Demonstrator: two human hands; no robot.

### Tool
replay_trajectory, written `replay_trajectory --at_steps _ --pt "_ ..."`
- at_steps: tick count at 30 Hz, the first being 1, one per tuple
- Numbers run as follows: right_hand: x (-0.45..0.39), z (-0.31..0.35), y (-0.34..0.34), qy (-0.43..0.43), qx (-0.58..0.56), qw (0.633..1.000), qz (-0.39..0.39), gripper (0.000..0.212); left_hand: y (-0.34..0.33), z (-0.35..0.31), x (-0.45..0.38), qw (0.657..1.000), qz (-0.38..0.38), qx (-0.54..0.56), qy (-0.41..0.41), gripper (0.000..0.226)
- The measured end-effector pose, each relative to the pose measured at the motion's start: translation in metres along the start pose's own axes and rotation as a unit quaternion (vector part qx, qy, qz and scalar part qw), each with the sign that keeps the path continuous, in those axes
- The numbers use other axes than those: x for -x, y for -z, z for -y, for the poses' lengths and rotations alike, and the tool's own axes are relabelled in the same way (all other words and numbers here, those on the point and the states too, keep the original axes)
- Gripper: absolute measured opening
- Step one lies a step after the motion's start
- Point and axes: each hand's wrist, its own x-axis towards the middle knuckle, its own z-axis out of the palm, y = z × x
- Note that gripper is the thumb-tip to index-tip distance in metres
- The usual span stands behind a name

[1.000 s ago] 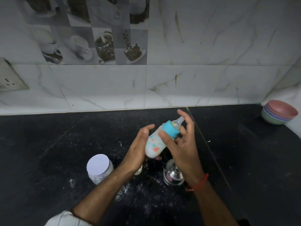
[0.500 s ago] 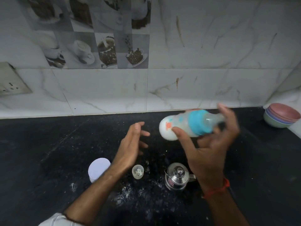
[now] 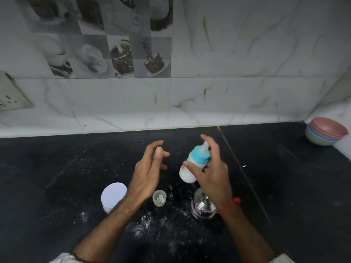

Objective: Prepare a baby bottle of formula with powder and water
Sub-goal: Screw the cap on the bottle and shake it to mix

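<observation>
A black counter (image 3: 57,177) lies open on its far left and across its right half, up to stacked bowls (image 3: 325,132) in the right corner. Near the front middle, a white-lidded jar (image 3: 113,196), a small clear cap (image 3: 159,197) and a steel pot (image 3: 202,206) stand in a row with narrow gaps between. Both forearms cross above this row.

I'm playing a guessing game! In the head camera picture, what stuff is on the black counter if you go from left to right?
White-lidded jar → small clear cap → steel pot → stack of bowls.
</observation>
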Motion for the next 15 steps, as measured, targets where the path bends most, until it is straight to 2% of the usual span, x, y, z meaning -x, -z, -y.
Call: replay_trajectory --at_steps 2,5,8,12,15 --pt "0.004 -0.002 0.002 -0.072 -0.062 0.995 -0.011 0.080 -0.005 -0.001 0.003 1.000 0.028 0.005 -0.004 0.048" --pt "0.001 0.012 0.005 -0.072 -0.138 0.986 -0.059 0.082 -0.010 -0.003 0.010 0.994 0.102 0.028 0.024 0.051" --pt "-0.005 0.025 0.005 -0.076 -0.163 0.983 -0.041 0.081 -0.018 -0.014 0.017 0.972 0.183 0.132 0.060 0.052" --pt "-0.009 0.034 0.010 -0.103 -0.224 0.969 0.014 0.068 -0.024 -0.029 0.017 0.938 0.163 0.270 0.144 0.071" --pt "-0.009 0.036 0.015 -0.093 -0.240 0.965 0.041 0.064 -0.023 -0.037 0.015 0.905 0.166 0.337 0.197 0.079"
